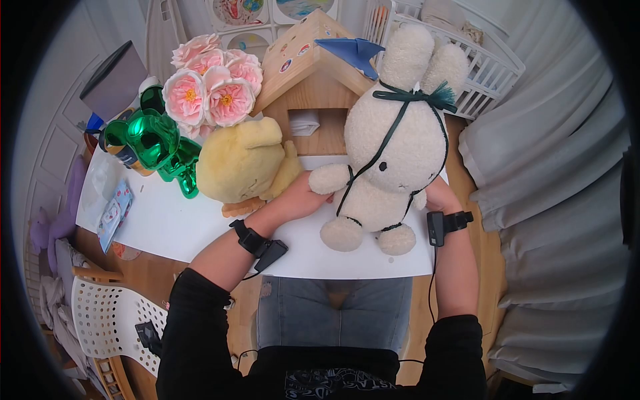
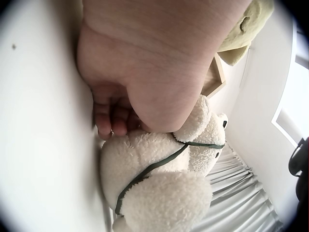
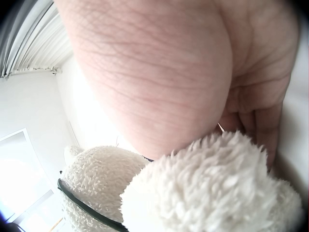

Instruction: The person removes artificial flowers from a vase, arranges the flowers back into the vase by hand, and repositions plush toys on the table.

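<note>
A white plush rabbit sits upright on the white table, facing me. Dark green ribbon runs across its head, body and legs, with a tasselled bow between the ears. From the left my left hand holds its side, behind the plush arm. In the left wrist view the curled fingers rest against the white fur low on the body. On the other side my right hand grips the rabbit, mostly hidden behind it. The right wrist view shows its fingers bent behind the fur.
Left of the rabbit lies a yellow plush toy, beside a shiny green bear figure and pink flowers. A wooden house with blue folded paper stands behind. A packet lies near the table's left edge.
</note>
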Available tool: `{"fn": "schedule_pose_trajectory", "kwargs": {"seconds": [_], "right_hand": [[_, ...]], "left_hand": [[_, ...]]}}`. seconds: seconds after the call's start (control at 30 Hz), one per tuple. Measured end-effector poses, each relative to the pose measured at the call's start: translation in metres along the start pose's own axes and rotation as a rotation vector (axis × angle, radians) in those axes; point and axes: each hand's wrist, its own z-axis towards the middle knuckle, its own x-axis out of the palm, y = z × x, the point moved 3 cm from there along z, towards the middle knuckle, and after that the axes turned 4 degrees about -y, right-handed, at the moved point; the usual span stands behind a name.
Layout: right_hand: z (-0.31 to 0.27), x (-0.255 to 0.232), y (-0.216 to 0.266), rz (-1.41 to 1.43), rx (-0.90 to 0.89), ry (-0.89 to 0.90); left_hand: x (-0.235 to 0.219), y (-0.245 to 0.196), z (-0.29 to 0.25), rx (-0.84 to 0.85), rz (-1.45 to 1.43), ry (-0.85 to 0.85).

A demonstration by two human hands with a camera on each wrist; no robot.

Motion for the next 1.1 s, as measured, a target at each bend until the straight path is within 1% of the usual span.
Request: {"fn": "schedule_pose_trajectory", "kwargs": {"seconds": [0.43, 0.5, 0.53, 0.57, 0.6, 0.63, 0.67, 0.7, 0.73, 0.77, 0.83, 0.87, 0.93, 0.97, 1.03, 1.07, 1.1], "right_hand": [[-0.001, 0.001, 0.002, -0.042, -0.021, 0.002], [-0.002, -0.001, 0.000, -0.084, -0.042, -0.011], [-0.002, -0.003, -0.001, -0.127, -0.065, -0.024], [-0.001, -0.006, -0.004, -0.127, -0.064, -0.024], [0.000, -0.009, -0.006, -0.103, -0.071, -0.014], [0.002, -0.011, -0.009, -0.078, -0.078, -0.003], [0.002, -0.010, -0.008, -0.078, -0.078, -0.003], [0.003, -0.011, -0.007, 0.059, -0.080, -0.052], [0.004, -0.012, -0.006, 0.195, -0.082, -0.100], [0.006, -0.019, -0.010, 0.196, -0.082, -0.101], [0.011, -0.041, -0.015, 0.460, -0.176, 0.068], [0.007, -0.047, -0.011, 0.460, -0.176, 0.068], [-0.009, -0.046, 0.005, 0.397, -0.268, 0.435], [-0.015, -0.052, 0.006, 0.397, -0.268, 0.432], [-0.024, -0.060, 0.005, 0.089, -0.252, 0.455], [-0.023, -0.061, 0.005, 0.088, -0.253, 0.454], [-0.020, -0.061, 0.001, -0.077, -0.165, 0.433]], "left_hand": [[-0.001, -0.002, 0.000, 0.011, 0.017, -0.006], [-0.001, -0.003, -0.001, -0.044, -0.032, 0.006], [0.000, -0.003, -0.001, -0.044, -0.032, 0.007], [0.001, -0.004, -0.002, 0.048, -0.055, 0.020], [0.001, -0.005, -0.002, 0.139, -0.077, 0.032], [0.000, -0.003, -0.002, 0.140, -0.077, 0.032], [-0.001, -0.002, -0.002, 0.095, -0.106, 0.076], [-0.001, 0.000, -0.003, 0.049, -0.134, 0.121], [-0.003, -0.001, -0.003, 0.049, -0.135, 0.122], [-0.004, -0.005, -0.004, 0.045, -0.142, 0.156], [-0.004, -0.009, -0.005, 0.041, -0.150, 0.190], [-0.004, -0.010, -0.006, 0.037, -0.207, 0.210], [-0.002, -0.016, -0.008, 0.033, -0.265, 0.231], [-0.001, -0.022, -0.009, 0.026, -0.274, 0.238], [0.001, -0.024, -0.009, 0.022, -0.283, 0.246], [0.001, -0.024, -0.009, 0.015, -0.312, 0.291], [0.002, -0.023, -0.008, 0.007, -0.341, 0.336]]}}
